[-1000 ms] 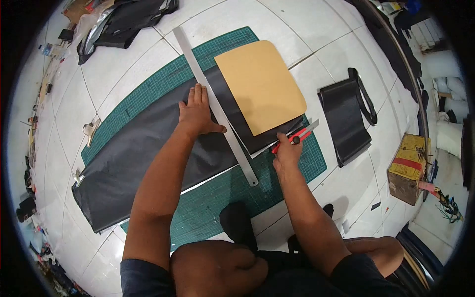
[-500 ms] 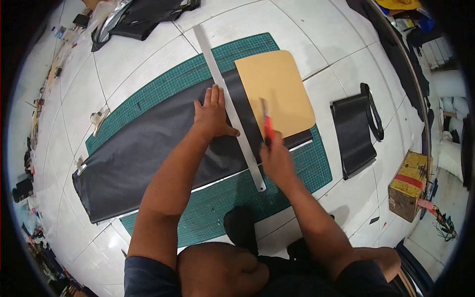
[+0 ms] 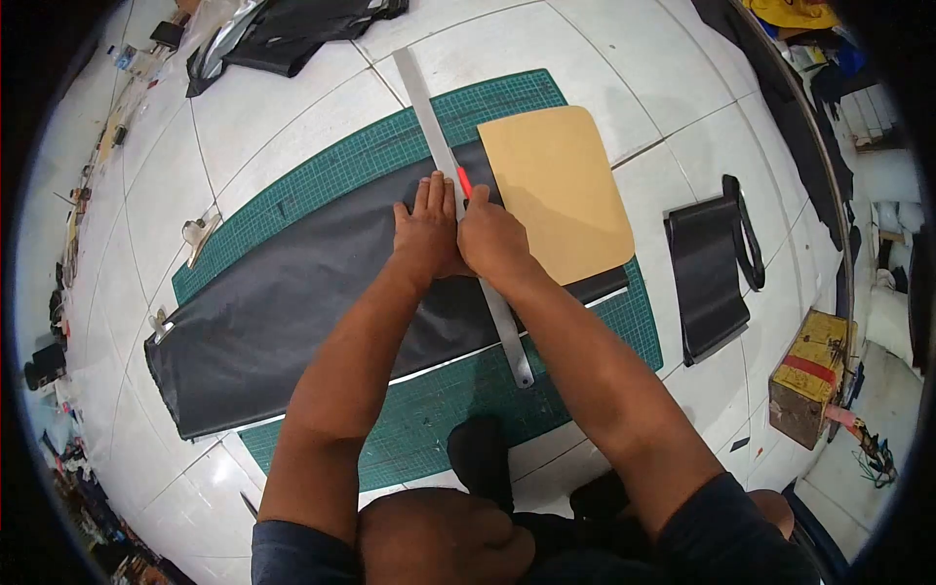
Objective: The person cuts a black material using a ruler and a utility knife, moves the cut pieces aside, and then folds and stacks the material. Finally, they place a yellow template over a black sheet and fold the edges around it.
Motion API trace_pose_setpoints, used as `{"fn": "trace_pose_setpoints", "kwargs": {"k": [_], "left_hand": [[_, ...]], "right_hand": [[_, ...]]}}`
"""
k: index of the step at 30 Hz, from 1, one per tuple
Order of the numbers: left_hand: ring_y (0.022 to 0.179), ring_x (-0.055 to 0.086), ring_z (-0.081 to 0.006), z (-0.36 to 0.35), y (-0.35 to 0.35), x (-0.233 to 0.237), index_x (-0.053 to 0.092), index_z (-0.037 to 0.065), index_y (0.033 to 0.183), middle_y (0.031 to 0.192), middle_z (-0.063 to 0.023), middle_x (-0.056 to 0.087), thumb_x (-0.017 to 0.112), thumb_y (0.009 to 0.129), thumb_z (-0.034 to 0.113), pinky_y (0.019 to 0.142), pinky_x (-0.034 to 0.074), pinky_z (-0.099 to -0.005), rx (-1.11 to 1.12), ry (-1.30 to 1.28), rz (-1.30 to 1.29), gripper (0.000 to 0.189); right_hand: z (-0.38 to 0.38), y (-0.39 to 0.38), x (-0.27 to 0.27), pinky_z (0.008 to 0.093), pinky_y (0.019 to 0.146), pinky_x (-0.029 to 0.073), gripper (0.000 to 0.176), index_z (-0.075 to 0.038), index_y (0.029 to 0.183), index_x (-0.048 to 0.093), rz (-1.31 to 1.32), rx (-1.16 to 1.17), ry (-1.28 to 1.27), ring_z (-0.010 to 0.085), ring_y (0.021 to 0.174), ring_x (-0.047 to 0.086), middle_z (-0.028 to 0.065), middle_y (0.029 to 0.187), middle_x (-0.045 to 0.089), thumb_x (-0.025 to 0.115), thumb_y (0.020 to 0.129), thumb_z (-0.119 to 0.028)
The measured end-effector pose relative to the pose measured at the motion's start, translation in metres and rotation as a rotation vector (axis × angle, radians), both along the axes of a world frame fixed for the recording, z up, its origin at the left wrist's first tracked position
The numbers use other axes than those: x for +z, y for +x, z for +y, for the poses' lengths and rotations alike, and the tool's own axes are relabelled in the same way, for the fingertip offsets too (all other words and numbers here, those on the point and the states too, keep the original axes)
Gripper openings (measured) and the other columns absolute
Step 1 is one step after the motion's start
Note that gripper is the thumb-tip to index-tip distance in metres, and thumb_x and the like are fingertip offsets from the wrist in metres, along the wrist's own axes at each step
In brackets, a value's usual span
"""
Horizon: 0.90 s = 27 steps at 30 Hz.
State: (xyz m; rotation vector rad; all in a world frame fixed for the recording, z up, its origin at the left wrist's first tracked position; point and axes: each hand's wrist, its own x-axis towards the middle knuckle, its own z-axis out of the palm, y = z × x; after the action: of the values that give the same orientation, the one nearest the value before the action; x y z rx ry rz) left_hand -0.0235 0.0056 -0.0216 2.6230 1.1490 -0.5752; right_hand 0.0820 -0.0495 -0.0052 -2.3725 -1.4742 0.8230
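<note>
My left hand [image 3: 427, 232] lies with fingers stretched out, pressing on the long steel ruler [image 3: 507, 327] and the black sheet material [image 3: 292, 302] under it. Closed around a red utility knife [image 3: 464, 182], my right hand [image 3: 492, 234] is at the ruler's right edge, close beside my left hand. The knife's blade tip cannot be made out. A tan rounded-corner template [image 3: 561, 195] rests on the black material, right of the ruler. Beneath all of these is a green cutting mat [image 3: 390, 439].
Metal clips [image 3: 200, 237] grip the left side. A folded black piece with a strap [image 3: 704, 273] lies to the right, near a yellow box [image 3: 809, 375] holding tools. More black material [image 3: 292, 34] sits at the top, on the white tiled floor [image 3: 585, 58].
My right hand has moved up and left with the knife, from over the template's lower edge to the ruler beside my left hand. The left hand stays on the ruler.
</note>
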Motion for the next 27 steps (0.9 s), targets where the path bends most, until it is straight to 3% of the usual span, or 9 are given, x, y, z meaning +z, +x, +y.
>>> {"fn": "trace_pose_setpoints", "kwargs": {"k": [4,7,10,16,22,25,27], "left_hand": [[0.157,0.020,-0.0343,0.001,0.001,0.001,0.016,0.001,0.162,0.170,-0.0191,0.016,0.084,0.063,0.071,0.111,0.036,-0.0658,-0.017,0.003,0.034,0.139],[0.158,0.018,-0.0300,0.000,0.001,-0.004,0.015,0.001,0.163,0.171,-0.0158,0.015,0.083,0.058,0.077,0.115,0.033,-0.0639,-0.004,0.033,0.040,0.146],[0.158,0.018,-0.0301,0.000,0.004,-0.002,0.016,0.001,0.163,0.171,-0.0157,0.015,0.084,0.055,0.078,0.115,0.033,-0.0630,0.012,0.031,0.059,0.149],[0.158,0.017,-0.0322,-0.002,0.006,0.013,0.014,-0.002,0.162,0.171,-0.0174,0.014,0.088,0.050,0.075,0.115,0.032,-0.0636,0.039,-0.039,0.033,0.155],[0.158,0.017,-0.0341,-0.003,0.005,0.014,0.013,-0.002,0.162,0.171,-0.0187,0.014,0.089,0.051,0.072,0.116,0.031,-0.0644,0.036,-0.043,0.015,0.154],[0.158,0.016,-0.0343,-0.003,0.004,0.015,0.013,-0.001,0.162,0.171,-0.0187,0.013,0.090,0.052,0.071,0.117,0.030,-0.0647,0.053,-0.055,-0.002,0.152],[0.158,0.016,-0.0346,-0.003,0.002,0.010,0.013,-0.001,0.162,0.171,-0.0189,0.013,0.090,0.053,0.070,0.117,0.029,-0.0649,0.054,-0.057,-0.016,0.151]], "right_hand": [[0.006,-0.001,0.001,0.0506,0.085,0.059,0.028,0.006,0.118,0.046,0.022,-0.017,-0.050,0.0422,0.099,0.073,0.0285,0.102,0.072,0.051,0.097,-0.012],[0.002,0.000,-0.003,0.0563,0.085,0.055,0.030,0.003,0.116,0.045,0.074,-0.014,-0.033,0.0469,0.099,0.071,0.0313,0.102,0.071,0.053,0.097,-0.018],[-0.006,0.006,0.003,0.0526,0.086,0.057,0.027,0.003,0.118,0.046,0.055,0.010,-0.099,0.0438,0.100,0.072,0.0288,0.106,0.072,0.051,0.098,-0.014],[-0.089,0.004,0.023,0.0548,0.092,0.053,0.033,0.003,0.126,0.044,0.175,0.049,-0.251,0.0459,0.105,0.069,0.0299,0.109,0.070,0.049,0.099,-0.014],[-0.161,0.004,0.048,0.0561,0.087,0.054,0.027,0.001,0.119,0.045,0.131,0.051,-0.436,0.0469,0.097,0.070,0.0298,0.104,0.070,0.053,0.098,-0.013],[-0.192,0.016,0.071,0.0521,0.078,0.057,0.022,-0.001,0.114,0.045,0.145,-0.071,-0.156,0.0406,0.088,0.073,0.0265,0.099,0.070,0.054,0.100,-0.016],[-0.205,0.030,0.072,0.0463,0.070,0.058,0.024,-0.002,0.114,0.045,0.397,-0.441,-0.057,0.0330,0.081,0.072,0.0221,0.093,0.068,0.057,0.101,-0.019]]}}
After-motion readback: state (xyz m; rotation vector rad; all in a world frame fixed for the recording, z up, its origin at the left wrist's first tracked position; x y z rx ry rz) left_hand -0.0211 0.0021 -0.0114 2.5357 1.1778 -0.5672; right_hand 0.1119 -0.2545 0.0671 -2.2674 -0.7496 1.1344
